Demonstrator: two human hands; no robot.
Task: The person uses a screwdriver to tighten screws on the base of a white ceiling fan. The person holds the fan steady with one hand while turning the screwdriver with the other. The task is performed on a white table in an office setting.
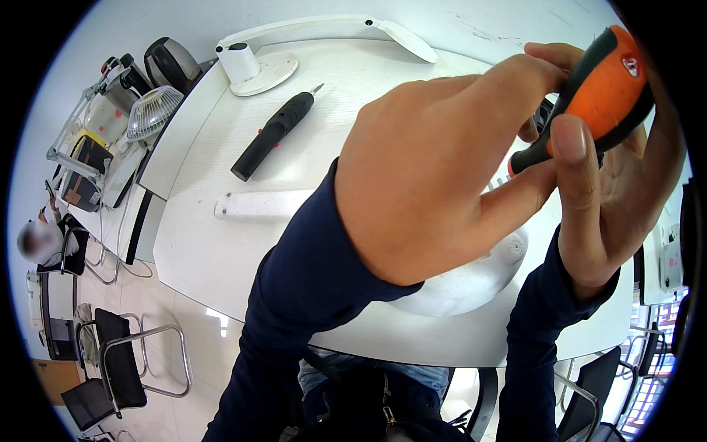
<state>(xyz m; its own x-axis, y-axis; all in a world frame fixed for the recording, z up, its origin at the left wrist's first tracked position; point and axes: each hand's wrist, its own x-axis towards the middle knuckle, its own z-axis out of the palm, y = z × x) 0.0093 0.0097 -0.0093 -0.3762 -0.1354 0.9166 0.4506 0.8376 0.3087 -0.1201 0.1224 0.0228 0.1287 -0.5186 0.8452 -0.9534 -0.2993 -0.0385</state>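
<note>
An orange and black screwdriver (600,96), seen mostly as its thick handle, is held up at the upper right, tilted. My right hand (615,199) closes on it, thumb pressed along the near side. Reaching across from the left, my left hand (434,169) has its fingers curled by the handle and its thumb at the narrow end. The metal shaft does not show, and a dark part between the hands is mostly hidden. Below my hands lies a white piece with a rounded body (464,287) and a long flat arm (261,205), partly covered by my left forearm.
A black electric screwdriver (272,136) lies on the white table (195,243). Behind it stands a white desk lamp (258,74). A side desk holds a kettle (171,62), a wire-guarded heater or fan (153,112) and a black box. Chairs (121,357) and a person (44,239) are left.
</note>
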